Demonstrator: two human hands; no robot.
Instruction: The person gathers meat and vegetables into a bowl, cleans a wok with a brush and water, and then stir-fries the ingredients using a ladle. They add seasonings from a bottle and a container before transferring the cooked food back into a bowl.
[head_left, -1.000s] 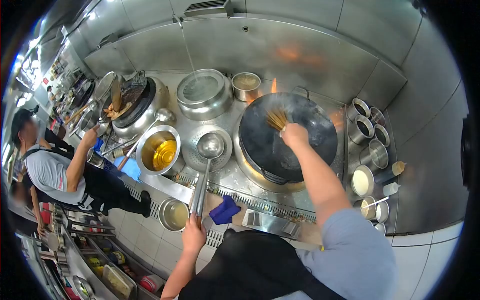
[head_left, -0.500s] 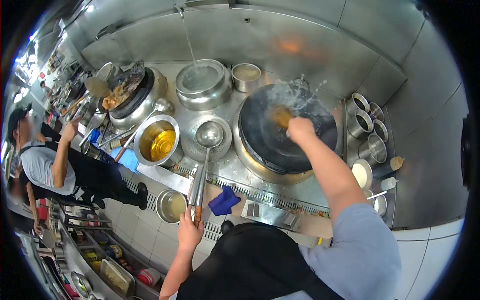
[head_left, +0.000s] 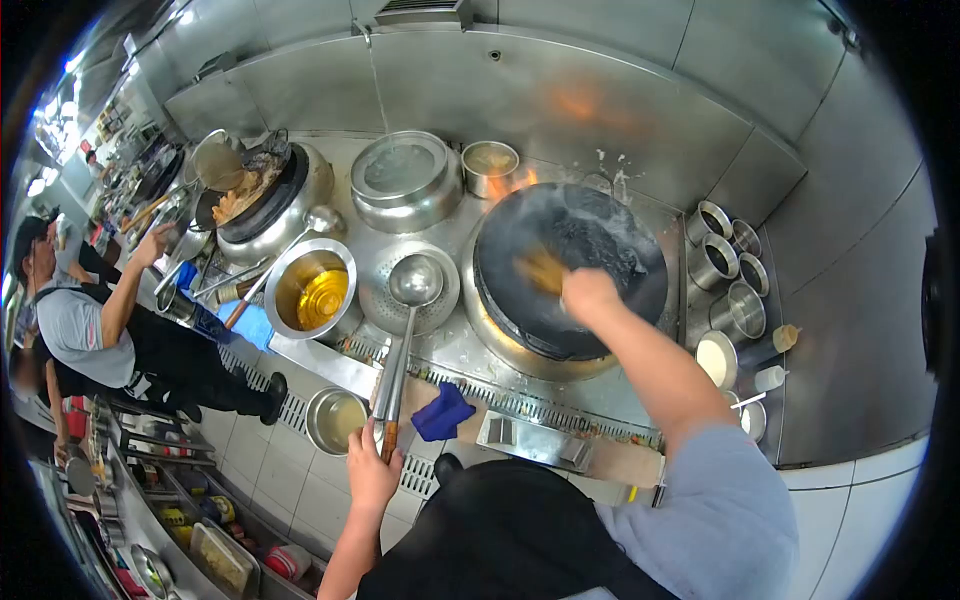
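Observation:
My right hand (head_left: 590,297) is closed around a bamboo wok brush (head_left: 541,270), its bristles smeared by motion inside a black wok (head_left: 510,312). Water lies in the wok's far right part, and a few drops fly over its back rim. Low at the left, my left hand (head_left: 373,472) grips the wooden-ended handle of a steel ladle (head_left: 416,281). A second metal handle runs alongside the ladle's. The ladle's bowl rests over a round perforated strainer (head_left: 374,294), left of the wok.
Flames (head_left: 512,183) show behind the wok's left rim. Left of the strainer stands a pot of yellow oil (head_left: 286,318); a lidded steel pot (head_left: 405,207) is behind. Metal containers (head_left: 738,309) line the right side. A co-worker (head_left: 95,330) stands at the left near another wok.
My right hand has swept the brush left and toward me in the wok. The large splash has died down, and flames have appeared behind the wok. My left hand keeps its hold.

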